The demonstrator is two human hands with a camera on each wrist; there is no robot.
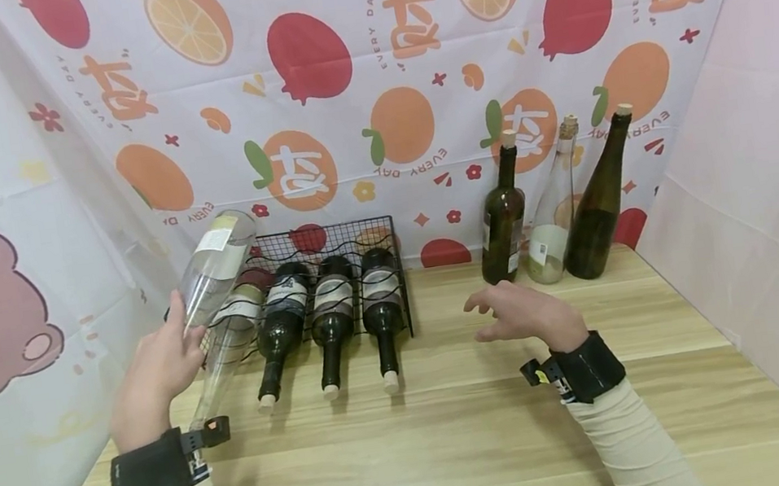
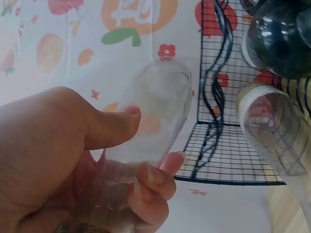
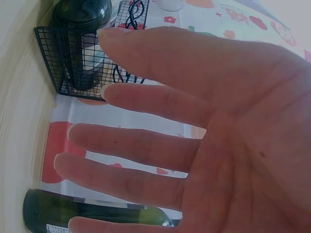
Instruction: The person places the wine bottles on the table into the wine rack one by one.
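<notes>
My left hand (image 1: 158,368) grips a clear glass bottle (image 1: 217,253) with a pale label, held tilted with its base up, over the left end of a black wire wine rack (image 1: 403,282). In the left wrist view, thumb and fingers wrap around that bottle (image 2: 163,97). Beneath it, another clear bottle (image 1: 238,305) lies in the rack, beside several dark bottles (image 1: 382,310) whose corked necks point to the front. My right hand (image 1: 528,313) hovers over the table with fingers spread and nothing held, nearest a standing dark green bottle (image 1: 501,220).
At the back right, a clear corked bottle (image 1: 549,230) and a taller green bottle (image 1: 596,216) stand by the dark green one. Fruit-printed cloth (image 1: 403,175) hangs behind the wooden table (image 1: 417,453). White cloth (image 1: 762,210) closes off the sides.
</notes>
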